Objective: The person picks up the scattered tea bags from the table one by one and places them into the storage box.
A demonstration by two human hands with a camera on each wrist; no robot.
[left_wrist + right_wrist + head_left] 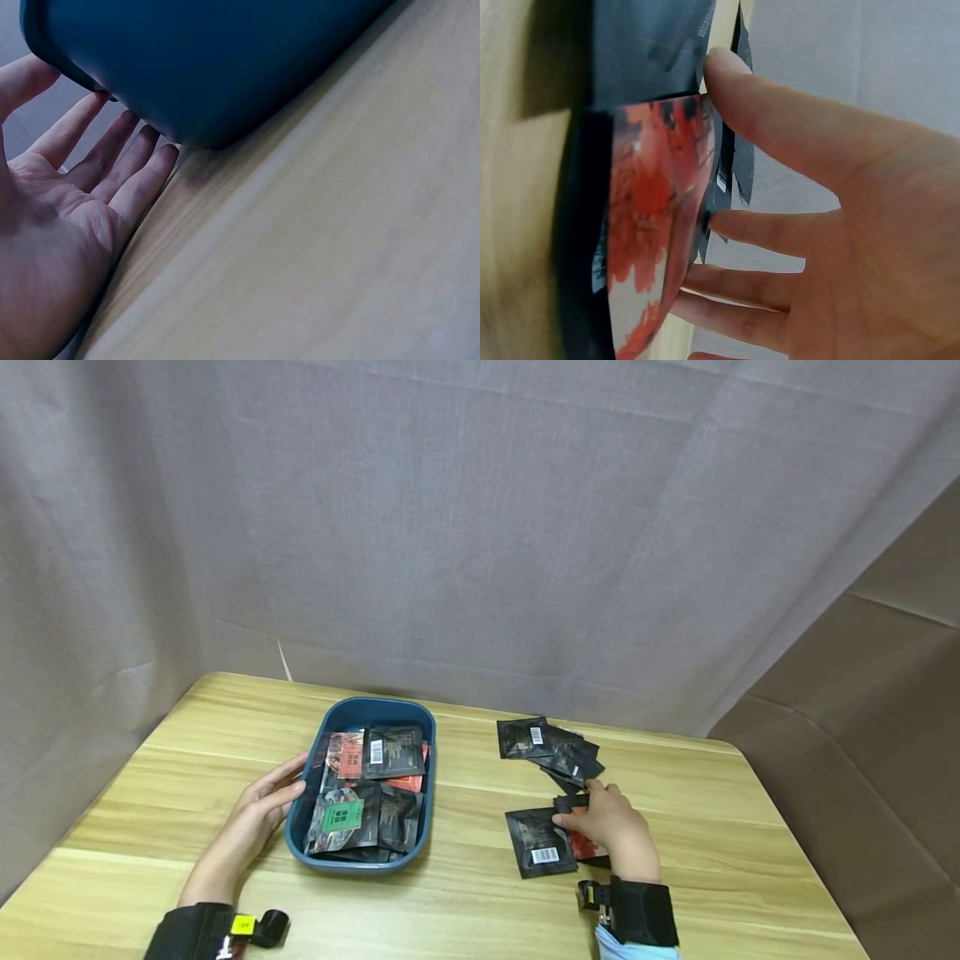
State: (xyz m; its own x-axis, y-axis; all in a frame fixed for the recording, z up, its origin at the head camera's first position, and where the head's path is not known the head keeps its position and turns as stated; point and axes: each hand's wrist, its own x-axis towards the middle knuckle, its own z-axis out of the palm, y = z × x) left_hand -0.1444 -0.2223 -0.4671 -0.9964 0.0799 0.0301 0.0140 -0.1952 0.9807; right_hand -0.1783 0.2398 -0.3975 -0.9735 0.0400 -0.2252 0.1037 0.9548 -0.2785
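Observation:
A blue tray [378, 703] on the wooden table holds several dark, red and green foil packets [390, 752]. My left hand [273, 793] lies flat beside the tray with straight fingers touching its left wall; in the left wrist view the hand [97, 172] meets the tray wall [225, 60]. My right hand [603, 814] is over a red packet [581, 845] next to a dark barcoded packet [536, 842]. In the right wrist view the hand [724, 150] has its thumb on top and its fingers under the raised edge of the red packet [656, 225].
A loose pile of dark packets [551, 747] lies just beyond my right hand. A grey cloth backdrop [480, 527] hangs behind the table. The table's right edge [795, 852] is close to my right hand.

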